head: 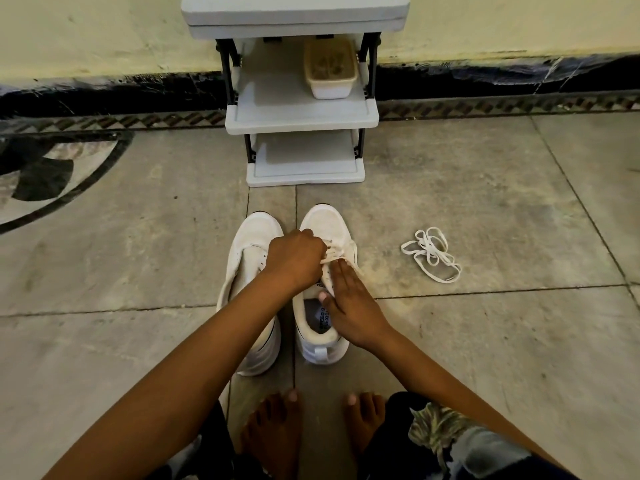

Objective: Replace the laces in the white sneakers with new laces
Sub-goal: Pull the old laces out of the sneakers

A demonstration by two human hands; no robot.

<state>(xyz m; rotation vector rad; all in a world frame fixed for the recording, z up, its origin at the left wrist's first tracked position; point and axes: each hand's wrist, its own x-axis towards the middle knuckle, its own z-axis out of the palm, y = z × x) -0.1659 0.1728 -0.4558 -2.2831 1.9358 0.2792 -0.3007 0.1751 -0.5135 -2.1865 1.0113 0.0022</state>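
Observation:
Two white sneakers stand side by side on the floor, toes pointing away from me: the left sneaker (250, 258) and the right sneaker (323, 226). My left hand (294, 259) reaches across to the right sneaker and grips its white lace (337, 256) at the eyelets. Over that shoe's tongue and opening, my right hand (349, 303) rests with straight fingers. A loose bundle of white laces (433, 254) lies on the floor to the right of the shoes.
A grey plastic shoe rack (301, 116) stands against the wall just beyond the shoes, with a lidded plastic box (329, 69) on its middle shelf. My bare feet (273, 434) are close behind the sneakers. Tiled floor spreads left and right.

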